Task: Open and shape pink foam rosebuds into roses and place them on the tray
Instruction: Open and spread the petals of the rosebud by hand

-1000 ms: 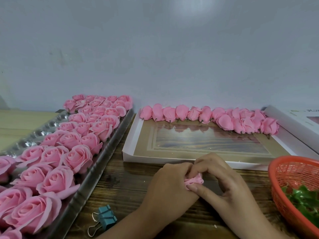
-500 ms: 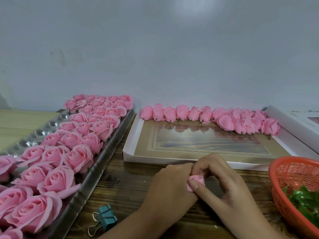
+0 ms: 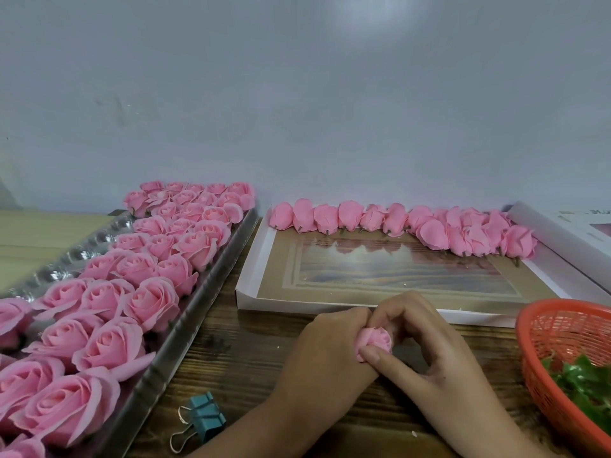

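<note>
step: opening rosebud (image 3: 373, 340) | left grip (image 3: 324, 353) + right grip (image 3: 436, 365) both pinched on it | next: peel petals wider, then tray (image 3: 186, 325)

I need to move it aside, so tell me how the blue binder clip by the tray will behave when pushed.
The binder clip lies on its side on the wooden table, so it will probably slide, not roll. Its wire handles look hinged and may swing or snag. It looks small, so likely light.
</note>
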